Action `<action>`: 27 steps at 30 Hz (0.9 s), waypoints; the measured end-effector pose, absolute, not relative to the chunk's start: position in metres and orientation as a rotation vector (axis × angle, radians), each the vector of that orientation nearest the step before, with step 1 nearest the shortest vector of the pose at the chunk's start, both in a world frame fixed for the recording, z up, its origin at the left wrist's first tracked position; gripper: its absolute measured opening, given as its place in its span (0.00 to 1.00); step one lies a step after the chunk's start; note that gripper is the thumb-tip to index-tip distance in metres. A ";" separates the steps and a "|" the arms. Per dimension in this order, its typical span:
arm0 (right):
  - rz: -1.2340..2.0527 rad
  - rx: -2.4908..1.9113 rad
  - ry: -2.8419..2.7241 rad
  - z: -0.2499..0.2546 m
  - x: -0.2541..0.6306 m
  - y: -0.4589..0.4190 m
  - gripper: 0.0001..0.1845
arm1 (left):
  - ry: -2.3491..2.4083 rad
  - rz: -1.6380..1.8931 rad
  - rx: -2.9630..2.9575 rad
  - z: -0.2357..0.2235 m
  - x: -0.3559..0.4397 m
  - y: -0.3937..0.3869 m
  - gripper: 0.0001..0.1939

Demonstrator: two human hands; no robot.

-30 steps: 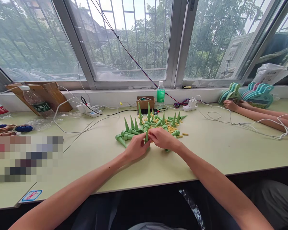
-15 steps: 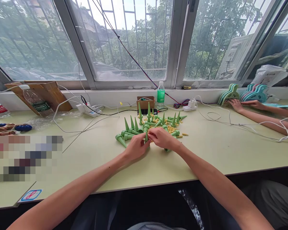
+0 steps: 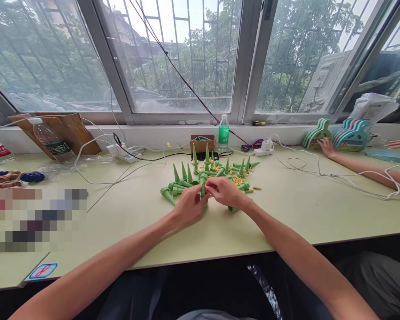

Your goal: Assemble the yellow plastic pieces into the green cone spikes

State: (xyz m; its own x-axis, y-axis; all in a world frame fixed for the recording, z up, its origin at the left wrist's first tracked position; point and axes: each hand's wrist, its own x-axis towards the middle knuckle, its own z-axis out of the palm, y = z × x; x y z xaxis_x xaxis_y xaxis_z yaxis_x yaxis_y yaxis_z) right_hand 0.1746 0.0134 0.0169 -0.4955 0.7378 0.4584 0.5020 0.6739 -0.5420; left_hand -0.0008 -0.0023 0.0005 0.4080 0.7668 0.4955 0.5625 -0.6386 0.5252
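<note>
In the middle of the table, my left hand [image 3: 187, 204] is closed around a green plastic cone-shaped spike [image 3: 203, 179] with a ribbed collar, held upright with the collar up. Against the spike's right side, the fingers of my right hand [image 3: 226, 191] are pinched together; whatever sits between their tips is hidden. Beyond both hands lies a cluster of similar green spikes [image 3: 167, 195], some standing point up and others on their sides. Small yellow pegs [image 3: 239, 181] are scattered among them, with a few loose pegs [image 3: 257, 188] to the right.
Behind the cluster stand a small cardboard box [image 3: 202, 143] and a green-labelled bottle [image 3: 223, 132]. White cables [image 3: 296, 162] and power strips [image 3: 126, 155] run along the back. At right, a co-worker's hand [image 3: 327, 147] touches green hangers [image 3: 316, 134]. Another bottle [image 3: 55, 141] leans at left.
My two hands hold nearly the same pose on the spike. At right, the co-worker's other hand has moved rightward from the hanger stack, over a blurred light-blue hanger.
</note>
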 end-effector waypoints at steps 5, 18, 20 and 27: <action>0.440 -0.942 -2.177 0.016 0.173 0.013 0.10 | 1.177 1.072 2.355 0.002 0.000 -0.003 0.11; 0.403 -0.912 -2.097 0.014 0.171 0.015 0.10 | 1.259 1.193 2.138 0.005 -0.003 0.000 0.10; 0.395 -0.912 -2.079 0.015 0.171 0.015 0.11 | 1.271 1.205 2.125 0.007 -0.002 -0.002 0.10; 0.400 -0.933 -2.042 0.018 0.171 0.013 0.11 | 1.268 1.227 2.060 0.012 -0.001 -0.006 0.10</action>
